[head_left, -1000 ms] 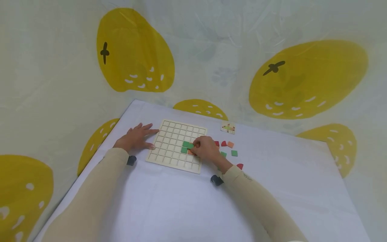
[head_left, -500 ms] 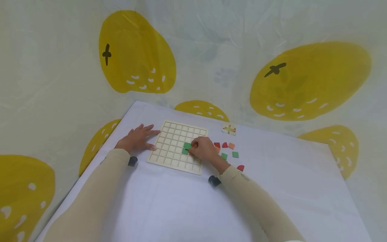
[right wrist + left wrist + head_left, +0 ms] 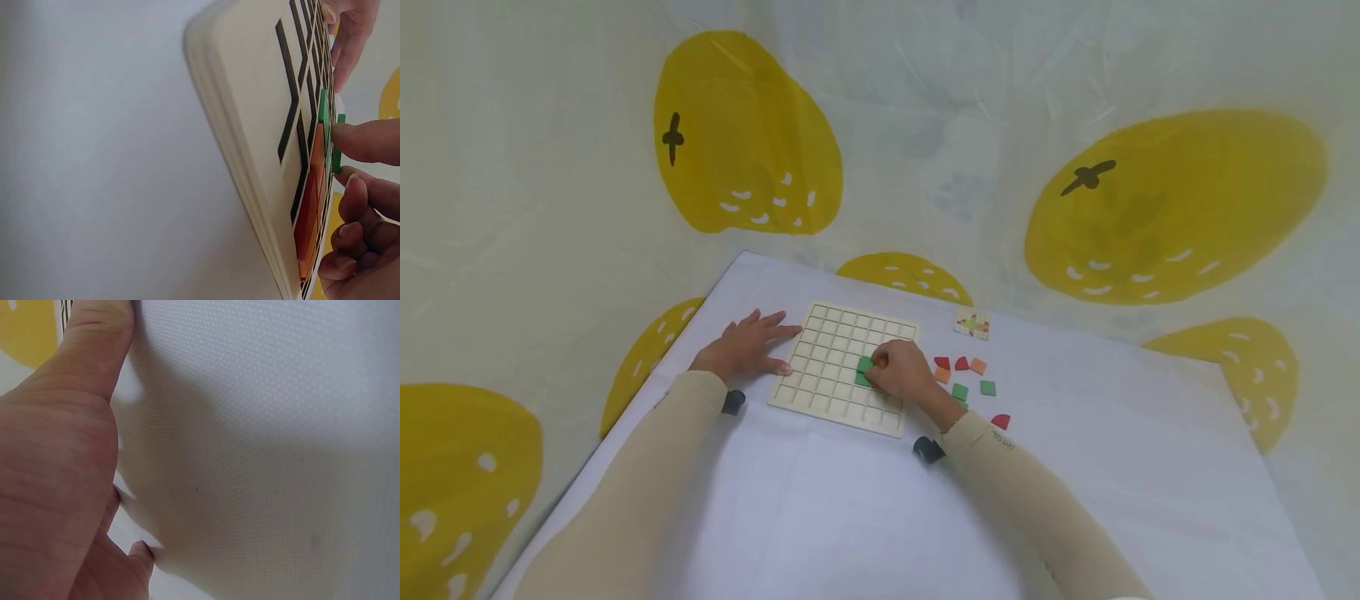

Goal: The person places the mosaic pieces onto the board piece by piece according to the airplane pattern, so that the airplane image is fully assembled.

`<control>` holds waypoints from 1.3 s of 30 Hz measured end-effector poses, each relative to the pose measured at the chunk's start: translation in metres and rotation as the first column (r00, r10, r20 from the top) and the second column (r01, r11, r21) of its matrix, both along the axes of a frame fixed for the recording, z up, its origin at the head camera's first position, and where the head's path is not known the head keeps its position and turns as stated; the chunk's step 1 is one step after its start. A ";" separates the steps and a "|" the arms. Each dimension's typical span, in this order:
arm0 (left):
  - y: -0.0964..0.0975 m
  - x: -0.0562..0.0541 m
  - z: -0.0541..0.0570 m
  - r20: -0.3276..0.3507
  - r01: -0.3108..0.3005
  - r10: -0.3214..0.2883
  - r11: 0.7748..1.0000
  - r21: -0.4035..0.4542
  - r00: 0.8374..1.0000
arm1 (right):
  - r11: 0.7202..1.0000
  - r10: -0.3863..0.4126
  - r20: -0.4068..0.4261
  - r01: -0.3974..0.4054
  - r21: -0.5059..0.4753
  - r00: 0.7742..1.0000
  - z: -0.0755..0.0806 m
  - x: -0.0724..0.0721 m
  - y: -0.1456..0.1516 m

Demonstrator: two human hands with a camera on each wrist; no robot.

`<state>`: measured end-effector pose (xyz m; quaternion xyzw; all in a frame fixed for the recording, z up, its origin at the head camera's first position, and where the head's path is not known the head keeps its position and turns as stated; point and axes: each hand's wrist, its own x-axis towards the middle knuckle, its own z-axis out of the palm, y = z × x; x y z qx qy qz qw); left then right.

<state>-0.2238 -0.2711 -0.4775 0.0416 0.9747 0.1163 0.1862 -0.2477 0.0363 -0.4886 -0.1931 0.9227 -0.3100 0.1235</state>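
A pale wooden grid board (image 3: 820,350) lies on the white table. My left hand (image 3: 743,348) rests at its left side with spread fingers, thumb and forefinger touching the edge. Over the board's right half, my right hand (image 3: 904,369) pinches a green tile (image 3: 340,147) between thumb and forefinger. In the right wrist view that tile stands slightly off the board, while its other fingers are curled in. Beside it another green tile (image 3: 323,107) and orange pieces (image 3: 307,219) sit in the grid. From the head, my fingers hide most of these pieces.
Right of the board are loose pieces: a red quarter-round (image 3: 1001,422), a green square (image 3: 988,387), an orange square (image 3: 978,366) and several others. Behind them lies a small pattern card (image 3: 973,323). A fruit-printed curtain (image 3: 910,167) hangs along the table's back edge.
My right hand has edged left over the board, and its fingers now cover the orange piece seen earlier. It keeps pinching the green tile. My left hand stays at the board's edge.
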 end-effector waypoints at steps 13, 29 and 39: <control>0.001 -0.002 -0.002 0.013 -0.002 0.002 1.000 0.009 1.000 | 1.000 0.023 -0.036 -0.022 0.017 0.999 0.000 0.000 -0.008; 0.000 0.000 0.000 0.006 -0.007 0.007 1.000 0.008 1.000 | 0.999 0.037 -0.056 -0.036 0.010 0.998 -0.001 -0.003 -0.014; 0.000 0.000 -0.002 -0.003 -0.005 0.005 1.000 0.009 1.000 | 0.999 0.042 -0.065 -0.042 0.004 0.997 -0.002 -0.005 -0.018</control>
